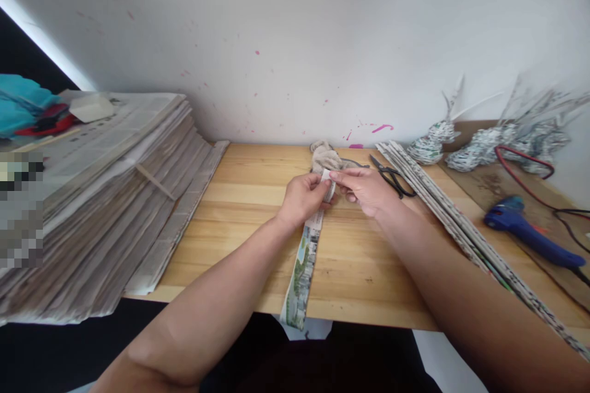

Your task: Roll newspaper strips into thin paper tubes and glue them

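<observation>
A long strip of printed newspaper runs from my hands toward me and hangs over the table's front edge. My left hand pinches its folded far end between thumb and fingers. From the right, my right hand grips the same end with thumb and forefinger. Just beyond my fingers lies a bunched beige cloth. Black-handled scissors rest on the table to the right of my right hand, blades pointing away.
A tall stack of newspapers fills the left side. Rolled paper sticks lie diagonally on the right. Beyond them are a blue glue gun with cables, a brown cardboard sheet and several woven paper figures. A white wall stands behind.
</observation>
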Demonstrator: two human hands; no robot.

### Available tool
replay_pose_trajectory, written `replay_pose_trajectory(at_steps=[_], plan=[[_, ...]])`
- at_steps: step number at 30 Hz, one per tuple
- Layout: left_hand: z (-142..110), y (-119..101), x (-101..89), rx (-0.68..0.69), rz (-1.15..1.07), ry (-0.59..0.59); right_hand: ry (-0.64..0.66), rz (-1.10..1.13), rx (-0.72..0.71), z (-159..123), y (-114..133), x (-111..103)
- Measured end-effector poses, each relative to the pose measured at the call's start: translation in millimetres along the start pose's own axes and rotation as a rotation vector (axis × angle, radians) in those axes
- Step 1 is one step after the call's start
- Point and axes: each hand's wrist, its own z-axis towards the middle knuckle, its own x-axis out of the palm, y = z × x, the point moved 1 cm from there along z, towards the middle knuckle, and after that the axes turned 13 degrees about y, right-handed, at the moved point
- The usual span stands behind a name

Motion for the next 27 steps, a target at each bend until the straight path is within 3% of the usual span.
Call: replay_pose_trajectory(at_steps=[6, 23, 27], plan=[[1.6, 3.9, 0.1, 0.009, 0.009, 0.011, -0.064, -0.009, 0.007, 0.4, -1.2, 2.6], [-2.5, 5.0, 0.6, 0.046, 0.083, 0.103, -0.052, -0.032, -0.014, -1.2, 0.0, 4.0], [-0.8, 7.7, 1.5, 0.023, -0.003, 0.111, -0.044, -0.061, -0.023, -2.0, 1.3, 5.9]])
